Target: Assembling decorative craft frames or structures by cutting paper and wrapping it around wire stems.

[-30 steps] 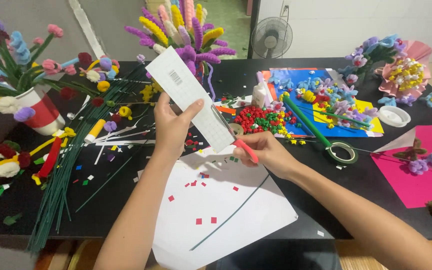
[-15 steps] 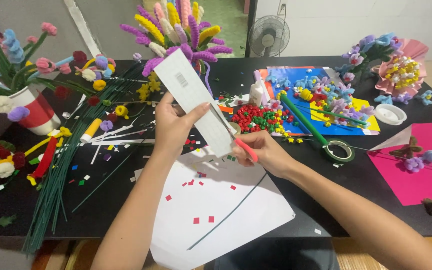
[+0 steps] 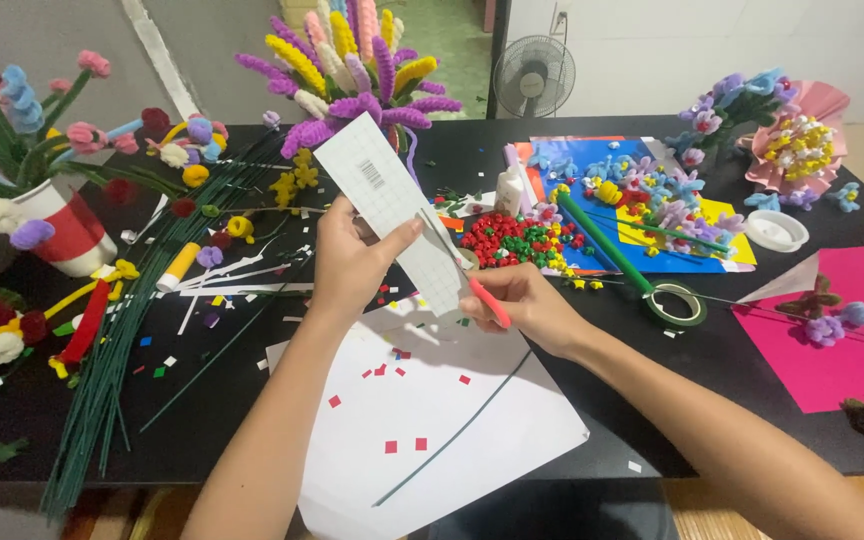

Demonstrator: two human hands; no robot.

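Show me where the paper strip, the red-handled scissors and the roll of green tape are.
paper strip (image 3: 382,195), head view, on its upper grid-printed part above the left thumb.
red-handled scissors (image 3: 490,302), head view, on the red handle in the right hand.
roll of green tape (image 3: 656,303), head view, on its left rim.

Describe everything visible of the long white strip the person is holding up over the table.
The white strip is a long, flat piece of thin card or paper, faintly gridded, with a small dark printed block near its upper end. It is tilted, upper end pointing away to the left, lower end towards the right hand. The left hand pinches it at mid-length. Red-handled scissors in the right hand meet its lower edge. It hangs above a white sheet.
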